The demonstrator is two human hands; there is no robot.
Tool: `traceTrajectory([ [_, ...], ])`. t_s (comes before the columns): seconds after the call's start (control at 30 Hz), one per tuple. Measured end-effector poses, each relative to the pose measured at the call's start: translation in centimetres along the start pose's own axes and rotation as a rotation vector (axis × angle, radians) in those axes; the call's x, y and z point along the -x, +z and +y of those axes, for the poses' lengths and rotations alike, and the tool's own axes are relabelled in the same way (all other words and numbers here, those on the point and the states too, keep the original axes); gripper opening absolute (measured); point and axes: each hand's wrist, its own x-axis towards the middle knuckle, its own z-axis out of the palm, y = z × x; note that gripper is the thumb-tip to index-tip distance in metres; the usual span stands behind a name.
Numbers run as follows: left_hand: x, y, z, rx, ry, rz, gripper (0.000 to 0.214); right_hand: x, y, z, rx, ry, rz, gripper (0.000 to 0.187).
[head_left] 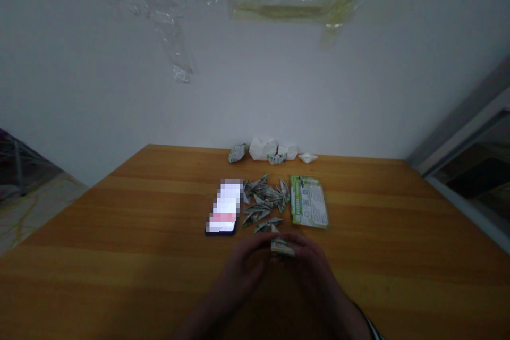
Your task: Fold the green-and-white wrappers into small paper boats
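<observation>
A small folded piece of printed paper (282, 247) is between my two hands, above the near part of the wooden table. My right hand (314, 260) pinches it from the right. From the left, my left hand (247, 261) reaches its fingertips to the paper's upper edge, its thumb bent below. The undersides of the fingers are hidden and dim. Just beyond my hands lies a loose pile of folded paper pieces (263, 195), pointed and printed in grey and green. One folded piece (268, 224) lies closest to my fingers.
Left of the pile lies a phone (225, 204) with its screen lit. A stack of green-and-white printed sheets (309, 203) is on the right. Along the wall stand crumpled white papers (263, 149) and a folded printed lump (238, 153). The wooden table (139, 212) meets the wall behind.
</observation>
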Motion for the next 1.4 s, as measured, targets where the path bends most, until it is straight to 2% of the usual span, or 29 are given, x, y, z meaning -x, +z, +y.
traceTrajectory([
  [0.1, -0.3, -0.1, 0.3, 0.023, -0.025, 0.073, 0.028, 0.0, 0.2, -0.6, 0.034, -0.029, -0.144, 0.045],
  [0.17, -0.5, -0.2, 0.5, 0.026, -0.028, 0.115, 0.022, 0.1, 0.2, -0.8, 0.180, -0.084, -0.158, 0.046],
  [0.27, -0.6, -0.2, 0.4, 0.001, -0.007, 0.142, 0.021, 0.2, 0.0, -0.7, 0.487, -0.243, -0.011, 0.027],
  [0.33, -0.5, -0.2, 0.3, -0.020, 0.022, 0.147, 0.021, 0.5, 0.0, -0.5, 0.636, -0.333, 0.091, 0.024],
  [0.4, -0.2, -0.1, 0.2, -0.047, 0.058, 0.141, 0.023, 0.7, 0.1, -0.3, 0.694, -0.397, 0.155, 0.028],
  [0.53, 0.1, 0.1, 0.1, -0.082, 0.110, 0.154, 0.021, 1.0, 0.0, 0.2, 0.659, -0.469, 0.205, 0.030],
  [0.63, 0.2, 0.2, 0.1, -0.047, 0.067, 0.169, 0.018, 1.2, -0.1, 0.3, 0.674, -0.450, 0.216, 0.023],
  [0.77, 0.0, 0.8, 0.3, 0.053, -0.114, 0.234, 0.012, 1.4, 0.1, 0.3, 0.774, -0.387, 0.229, 0.006],
  [0.87, -0.1, 1.5, 0.9, 0.166, -0.295, 0.294, 0.003, 1.4, 0.7, 0.4, 0.794, -0.344, 0.288, 0.015],
  [0.97, -0.4, 2.1, 1.3, 0.341, -0.390, 0.294, 0.014, 1.3, 1.2, 0.9, 0.709, -0.318, 0.355, 0.018],
  [1.07, -0.6, 2.3, 1.2, 0.475, -0.430, 0.301, 0.025, 1.3, 1.6, 1.5, 0.586, -0.281, 0.401, 0.021],
  [1.23, -0.7, 2.2, 0.7, 0.473, -0.456, 0.281, 0.026, 0.8, 1.5, 1.2, 0.436, -0.181, 0.393, 0.024],
  [1.33, -0.9, 1.9, 0.2, 0.431, -0.409, 0.198, 0.037, 0.1, 1.0, 0.5, 0.335, -0.095, 0.345, 0.031],
  [1.4, -1.1, 1.6, -0.2, 0.333, -0.331, 0.151, 0.027, -0.2, 0.7, 0.3, 0.299, -0.058, 0.280, 0.034],
])
